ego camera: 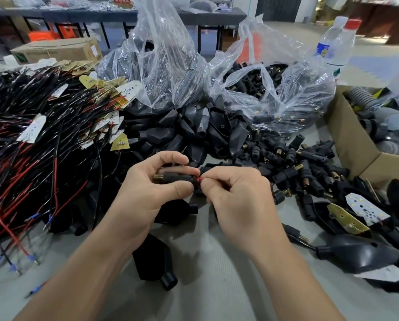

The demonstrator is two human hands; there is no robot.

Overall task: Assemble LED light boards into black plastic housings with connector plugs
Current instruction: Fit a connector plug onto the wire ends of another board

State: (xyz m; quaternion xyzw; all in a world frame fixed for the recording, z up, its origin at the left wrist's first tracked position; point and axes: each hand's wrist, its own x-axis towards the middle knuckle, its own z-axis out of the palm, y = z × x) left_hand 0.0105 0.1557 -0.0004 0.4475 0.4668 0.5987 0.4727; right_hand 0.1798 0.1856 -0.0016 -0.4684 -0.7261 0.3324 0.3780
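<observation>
two grips, the left grip (147, 188) and the right grip (237, 195). one connector plug (175, 178) in the left grip and one red wire (200, 179) in the right. two clear plastic bags (161, 66) (286, 89), at twelve and one o'clock. two water bottles (330, 45) (351, 38) at two o'clock. two cardboard boxes (57, 50) (353, 144), at ten and three o'clock. two black housings (154, 260) (175, 212) lie apart on the worktop (217, 286) at six o'clock. the wired led boards (43, 135) at nine o'clock and the loose plugs (286, 163) at two o'clock are too many to count.
</observation>
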